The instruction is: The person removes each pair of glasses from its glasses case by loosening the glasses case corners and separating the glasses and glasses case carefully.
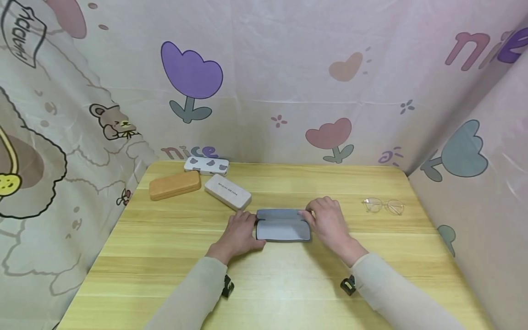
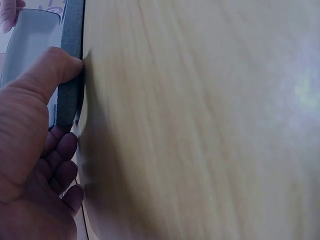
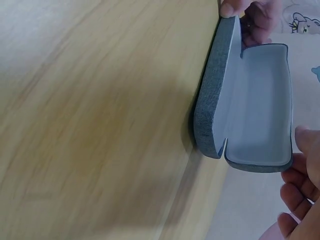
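Observation:
A grey-blue glasses case (image 1: 283,230) lies on the table in the head view, its lid raised at the far side and its pale inside bare. My left hand (image 1: 237,233) grips the left end of its base. In the left wrist view the thumb of that hand (image 2: 30,120) hooks over the front edge, with several fingers curled at the end. At the lid's right end, my right hand (image 1: 330,222) pinches the corner, thumb on the inner side. The right wrist view shows both halves of the case (image 3: 267,105), with this hand (image 3: 302,185) at the lid's edge.
A pair of thin-framed glasses (image 1: 374,205) lies at the right of the wooden table (image 1: 284,284). Beyond my left hand are an orange case (image 1: 175,185), a patterned white case (image 1: 206,166) and a pale lettered case (image 1: 228,192). Printed curtains (image 1: 264,82) border the table.

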Demonstrator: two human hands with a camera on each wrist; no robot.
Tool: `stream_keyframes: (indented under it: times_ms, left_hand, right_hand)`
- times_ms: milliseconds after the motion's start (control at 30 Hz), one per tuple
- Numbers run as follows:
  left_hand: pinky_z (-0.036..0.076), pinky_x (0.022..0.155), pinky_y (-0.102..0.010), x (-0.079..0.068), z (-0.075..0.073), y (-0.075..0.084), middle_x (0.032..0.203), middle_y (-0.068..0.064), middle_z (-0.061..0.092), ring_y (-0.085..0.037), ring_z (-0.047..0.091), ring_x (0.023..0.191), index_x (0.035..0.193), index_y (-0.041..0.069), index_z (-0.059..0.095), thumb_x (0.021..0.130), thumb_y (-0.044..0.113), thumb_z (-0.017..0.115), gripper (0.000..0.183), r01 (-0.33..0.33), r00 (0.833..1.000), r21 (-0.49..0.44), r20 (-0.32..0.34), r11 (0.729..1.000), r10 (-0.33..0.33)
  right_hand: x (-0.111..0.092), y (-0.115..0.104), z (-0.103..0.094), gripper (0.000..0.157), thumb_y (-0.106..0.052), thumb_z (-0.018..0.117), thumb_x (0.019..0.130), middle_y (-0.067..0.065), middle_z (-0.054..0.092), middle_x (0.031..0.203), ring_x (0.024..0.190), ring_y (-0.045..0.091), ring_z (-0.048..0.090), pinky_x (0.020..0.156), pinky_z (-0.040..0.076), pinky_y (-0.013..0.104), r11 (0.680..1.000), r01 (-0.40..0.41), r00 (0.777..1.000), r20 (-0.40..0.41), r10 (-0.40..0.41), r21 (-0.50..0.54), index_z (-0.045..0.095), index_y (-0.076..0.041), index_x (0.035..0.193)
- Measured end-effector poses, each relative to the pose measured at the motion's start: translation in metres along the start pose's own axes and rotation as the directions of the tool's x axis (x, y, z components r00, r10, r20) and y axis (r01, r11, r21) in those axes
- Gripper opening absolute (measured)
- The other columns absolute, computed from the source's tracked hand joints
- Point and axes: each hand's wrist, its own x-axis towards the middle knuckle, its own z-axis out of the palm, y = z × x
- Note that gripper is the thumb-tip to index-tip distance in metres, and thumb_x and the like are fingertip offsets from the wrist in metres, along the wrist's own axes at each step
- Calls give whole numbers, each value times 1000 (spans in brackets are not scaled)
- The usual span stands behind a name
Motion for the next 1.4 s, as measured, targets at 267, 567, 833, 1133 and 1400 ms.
stream_keyframes:
  times_ms: [267, 567, 833, 1133, 1400]
  left_hand:
    - [40, 105, -46, 0, 1, 0, 130, -11, 64, -31, 49, 126, 135, -2, 62, 78, 49, 84, 80, -2, 1000, -3, -1, 1000, 2]
    - [40, 105, -46, 1, 1, -1, 130, -11, 64, -31, 49, 126, 136, -2, 61, 78, 49, 84, 81, -4, 1000, -10, 1, 1000, 4]
    - [40, 105, -46, 0, -1, 0, 130, -11, 63, -30, 49, 126, 137, -3, 61, 78, 50, 84, 83, 0, 1000, -9, 5, 1000, 0]
    - [39, 107, -48, -1, -2, 0, 131, -12, 63, -32, 49, 128, 137, -3, 60, 79, 50, 85, 83, -11, 1000, 0, 8, 1000, 11]
    - [40, 106, -47, 0, -1, 0, 131, -12, 64, -32, 50, 127, 138, -3, 60, 80, 50, 85, 82, -18, 1000, 6, -3, 1000, 18]
  right_hand:
    - [1, -2, 1, 24, -30, 82, 92, 0, 68, 81, 82, 23, 56, 80, 42, 41, 998, -54, 998, 30, 53, 16, 69, -12, 83]
    - [0, -4, 0, 24, -31, 82, 92, -1, 67, 80, 82, 22, 55, 82, 43, 43, 995, -97, 994, 48, 96, 35, 69, -12, 83]
    - [-5, -6, 1, 25, -29, 83, 90, -1, 65, 78, 78, 21, 52, 80, 42, 41, 997, -64, 998, 13, 64, 30, 68, -11, 82]
    - [-9, -6, 4, 25, -29, 84, 89, -1, 65, 78, 78, 21, 53, 78, 42, 39, 999, -39, 999, -27, 40, 15, 67, -11, 81]
    - [-12, -7, 5, 25, -29, 84, 88, -1, 65, 78, 79, 21, 55, 77, 42, 39, 1000, -22, 999, -47, 23, 18, 68, -11, 82]
